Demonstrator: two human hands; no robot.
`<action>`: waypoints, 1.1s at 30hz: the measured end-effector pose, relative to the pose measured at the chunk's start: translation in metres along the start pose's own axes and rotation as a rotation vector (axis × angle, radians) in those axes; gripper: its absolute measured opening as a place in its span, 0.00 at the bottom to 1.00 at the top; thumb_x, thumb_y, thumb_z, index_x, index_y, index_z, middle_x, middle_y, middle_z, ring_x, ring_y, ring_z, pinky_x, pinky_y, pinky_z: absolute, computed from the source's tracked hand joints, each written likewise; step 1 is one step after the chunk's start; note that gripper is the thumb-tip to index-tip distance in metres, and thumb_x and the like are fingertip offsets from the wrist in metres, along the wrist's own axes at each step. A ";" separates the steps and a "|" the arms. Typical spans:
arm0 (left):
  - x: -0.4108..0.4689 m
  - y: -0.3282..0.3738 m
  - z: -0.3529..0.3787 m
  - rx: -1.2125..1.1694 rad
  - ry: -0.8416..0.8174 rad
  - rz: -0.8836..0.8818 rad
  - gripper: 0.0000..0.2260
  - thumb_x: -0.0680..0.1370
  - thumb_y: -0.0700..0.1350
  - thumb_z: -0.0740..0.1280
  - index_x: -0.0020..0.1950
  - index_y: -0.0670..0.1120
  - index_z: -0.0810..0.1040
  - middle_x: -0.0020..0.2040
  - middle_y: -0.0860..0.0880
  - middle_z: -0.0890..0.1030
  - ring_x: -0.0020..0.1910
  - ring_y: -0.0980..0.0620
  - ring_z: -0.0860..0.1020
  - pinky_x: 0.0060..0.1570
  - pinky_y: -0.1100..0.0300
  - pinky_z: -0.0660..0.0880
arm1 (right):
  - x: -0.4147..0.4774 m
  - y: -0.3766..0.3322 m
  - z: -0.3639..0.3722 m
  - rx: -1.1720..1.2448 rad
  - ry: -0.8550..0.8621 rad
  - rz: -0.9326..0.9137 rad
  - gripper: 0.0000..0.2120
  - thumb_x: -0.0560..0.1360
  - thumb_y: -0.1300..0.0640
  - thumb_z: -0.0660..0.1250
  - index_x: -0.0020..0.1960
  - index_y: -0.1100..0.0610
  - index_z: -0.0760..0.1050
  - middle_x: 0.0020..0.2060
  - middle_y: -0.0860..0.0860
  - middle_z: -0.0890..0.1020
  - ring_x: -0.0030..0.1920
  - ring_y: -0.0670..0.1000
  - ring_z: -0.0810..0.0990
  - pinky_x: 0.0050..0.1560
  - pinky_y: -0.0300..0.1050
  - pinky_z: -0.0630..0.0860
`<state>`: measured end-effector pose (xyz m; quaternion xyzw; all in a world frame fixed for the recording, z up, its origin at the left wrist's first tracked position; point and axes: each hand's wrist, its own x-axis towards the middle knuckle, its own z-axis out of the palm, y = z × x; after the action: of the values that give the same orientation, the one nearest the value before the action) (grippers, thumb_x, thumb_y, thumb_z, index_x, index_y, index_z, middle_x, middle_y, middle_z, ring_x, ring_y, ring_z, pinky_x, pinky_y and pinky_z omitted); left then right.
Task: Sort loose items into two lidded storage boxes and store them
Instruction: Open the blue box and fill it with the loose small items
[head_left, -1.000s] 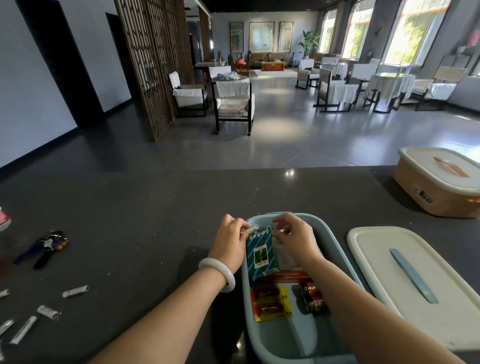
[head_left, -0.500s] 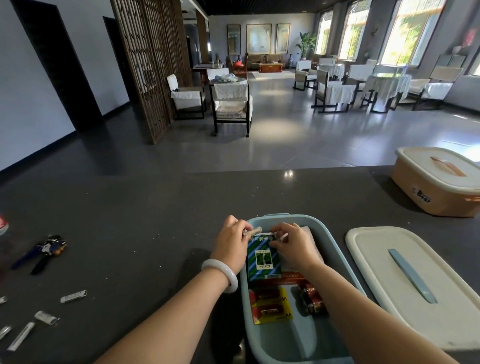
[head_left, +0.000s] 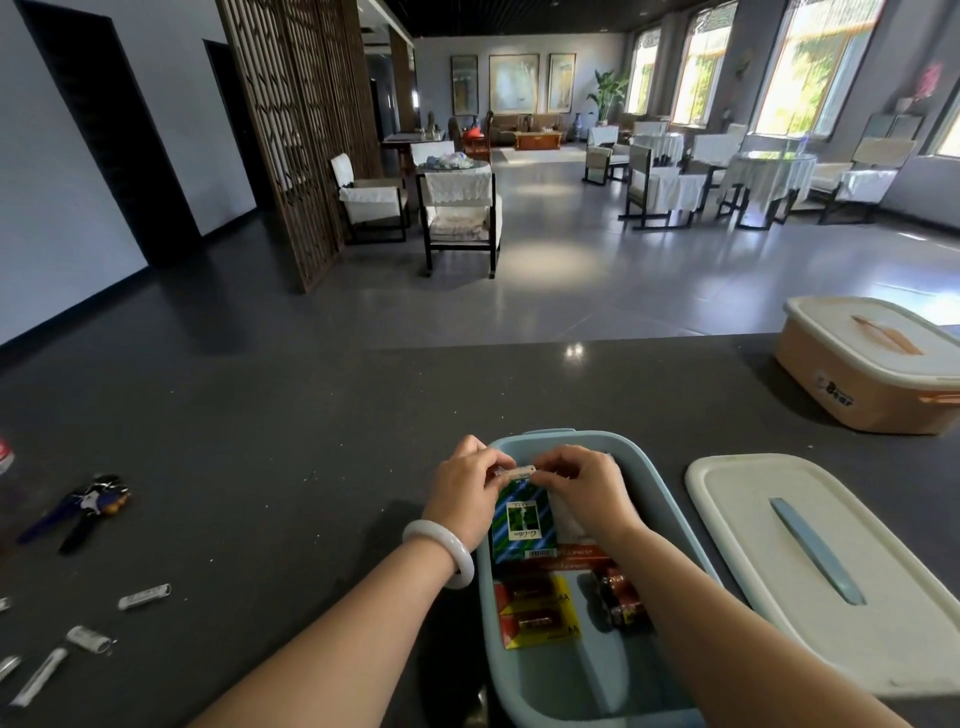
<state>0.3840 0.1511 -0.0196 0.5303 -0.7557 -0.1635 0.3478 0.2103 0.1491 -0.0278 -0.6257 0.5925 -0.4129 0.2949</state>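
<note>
left hand (head_left: 464, 488): fingers curled, pinching the left end of a small silver stick (head_left: 517, 472)
right hand (head_left: 584, 486): pinching the other end of the same stick
stick position: held roughly level over the far end of the blue box (head_left: 571, 686), above the contents (can't tell if it touches them)
blue box: open, on the dark counter (head_left: 270, 457); holds a green striped pack (head_left: 522, 525), a yellow battery card (head_left: 540, 613) and loose batteries (head_left: 621, 597)
lid (head_left: 753, 509): off, lying flat on the counter just right of the blue box
orange box (head_left: 810, 374): far right of the counter, its lid on
near left: more silver sticks (head_left: 144, 596) loose on the counter, key bunch (head_left: 88, 501) beyond them
left wrist: white bangle (head_left: 447, 553)
</note>
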 end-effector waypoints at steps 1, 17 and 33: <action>0.000 0.000 0.000 -0.015 0.003 -0.007 0.06 0.78 0.44 0.68 0.53 0.48 0.81 0.48 0.56 0.70 0.45 0.61 0.74 0.42 0.72 0.71 | -0.001 0.000 0.000 0.011 -0.013 0.006 0.05 0.70 0.58 0.75 0.46 0.55 0.82 0.40 0.46 0.84 0.42 0.45 0.82 0.47 0.39 0.78; -0.006 -0.004 0.009 -0.056 0.074 -0.370 0.17 0.80 0.46 0.64 0.68 0.46 0.69 0.59 0.50 0.67 0.50 0.56 0.72 0.50 0.64 0.71 | -0.006 0.022 -0.017 -0.034 0.286 0.226 0.08 0.72 0.56 0.74 0.39 0.51 0.75 0.34 0.45 0.80 0.36 0.43 0.77 0.33 0.36 0.67; -0.008 -0.003 0.022 -0.006 -0.109 -0.552 0.19 0.84 0.51 0.49 0.71 0.45 0.66 0.63 0.44 0.76 0.59 0.47 0.77 0.50 0.56 0.73 | -0.002 0.023 0.000 -0.103 0.146 0.308 0.07 0.71 0.57 0.74 0.46 0.54 0.77 0.43 0.47 0.81 0.45 0.48 0.79 0.45 0.41 0.74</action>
<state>0.3722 0.1547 -0.0392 0.7054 -0.5998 -0.2827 0.2505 0.1995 0.1484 -0.0479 -0.5103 0.7214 -0.3763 0.2785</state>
